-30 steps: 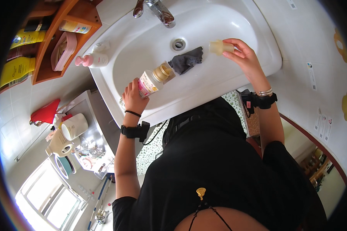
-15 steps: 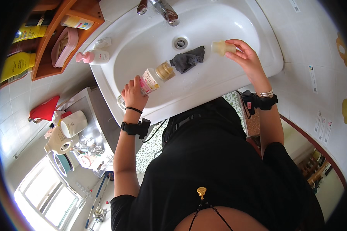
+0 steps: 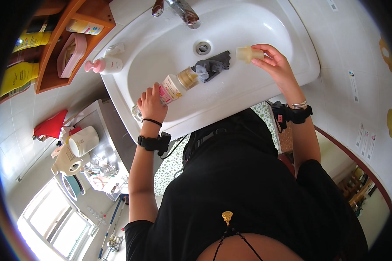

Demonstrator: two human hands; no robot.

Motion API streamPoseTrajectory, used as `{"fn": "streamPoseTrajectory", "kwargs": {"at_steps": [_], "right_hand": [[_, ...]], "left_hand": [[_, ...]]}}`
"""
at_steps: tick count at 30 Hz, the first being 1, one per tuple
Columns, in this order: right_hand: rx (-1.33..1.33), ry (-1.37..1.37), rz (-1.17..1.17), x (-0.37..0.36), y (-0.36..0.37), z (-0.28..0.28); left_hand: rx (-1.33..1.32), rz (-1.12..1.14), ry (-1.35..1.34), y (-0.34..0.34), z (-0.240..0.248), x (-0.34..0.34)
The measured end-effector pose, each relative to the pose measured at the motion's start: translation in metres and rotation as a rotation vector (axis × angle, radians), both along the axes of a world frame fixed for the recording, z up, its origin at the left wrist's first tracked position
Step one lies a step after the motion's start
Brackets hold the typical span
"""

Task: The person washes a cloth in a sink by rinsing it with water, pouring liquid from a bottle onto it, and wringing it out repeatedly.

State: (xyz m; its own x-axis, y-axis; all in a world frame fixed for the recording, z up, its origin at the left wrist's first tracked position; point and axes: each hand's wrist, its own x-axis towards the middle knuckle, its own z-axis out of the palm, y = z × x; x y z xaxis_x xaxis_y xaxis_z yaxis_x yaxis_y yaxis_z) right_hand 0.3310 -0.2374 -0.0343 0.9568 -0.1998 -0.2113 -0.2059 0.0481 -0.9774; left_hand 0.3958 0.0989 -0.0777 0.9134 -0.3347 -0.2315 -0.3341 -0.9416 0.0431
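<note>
My left hand [image 3: 151,104] grips a clear bottle [image 3: 170,89] with a pink-and-white label. The bottle is tipped nearly on its side over the sink, its yellowish neck [image 3: 187,78] pointing at a dark grey cloth [image 3: 216,65]. That cloth lies crumpled in the basin below the drain. A pale, translucent patch of liquid [image 3: 201,72] shows at the bottle's mouth and on the cloth's left end. In the fingers of my right hand [image 3: 274,63] is a translucent yellowish cap [image 3: 248,54], held sideways above the basin, right of the cloth.
The white sink [image 3: 139,56] has a metal tap [image 3: 185,13] at its back and a drain [image 3: 202,48]. A pink-topped pump bottle [image 3: 109,65] stands on the left rim. Beyond it hangs an orange shelf [image 3: 48,56] with bottles. A metal counter [image 3: 111,141] holds jugs.
Pale liquid has come out of the bottle's mouth onto the left end of the grey cloth. Both hands have stayed almost in place.
</note>
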Motion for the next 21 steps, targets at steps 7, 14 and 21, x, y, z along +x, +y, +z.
{"fn": "streamPoseTrajectory", "kwargs": {"at_steps": [7, 14, 21], "right_hand": [[-0.098, -0.088, 0.208, 0.005, 0.014, -0.008], [-0.081, -0.141, 0.364, 0.022, 0.036, 0.020], [-0.365, -0.375, 0.496, 0.033, 0.045, 0.046]], "left_hand": [[-0.253, -0.007, 0.021, -0.014, 0.006, -0.001], [-0.525, -0.045, 0.021, -0.029, 0.018, -0.007], [-0.584, -0.052, -0.027, -0.041, 0.033, -0.014]]}}
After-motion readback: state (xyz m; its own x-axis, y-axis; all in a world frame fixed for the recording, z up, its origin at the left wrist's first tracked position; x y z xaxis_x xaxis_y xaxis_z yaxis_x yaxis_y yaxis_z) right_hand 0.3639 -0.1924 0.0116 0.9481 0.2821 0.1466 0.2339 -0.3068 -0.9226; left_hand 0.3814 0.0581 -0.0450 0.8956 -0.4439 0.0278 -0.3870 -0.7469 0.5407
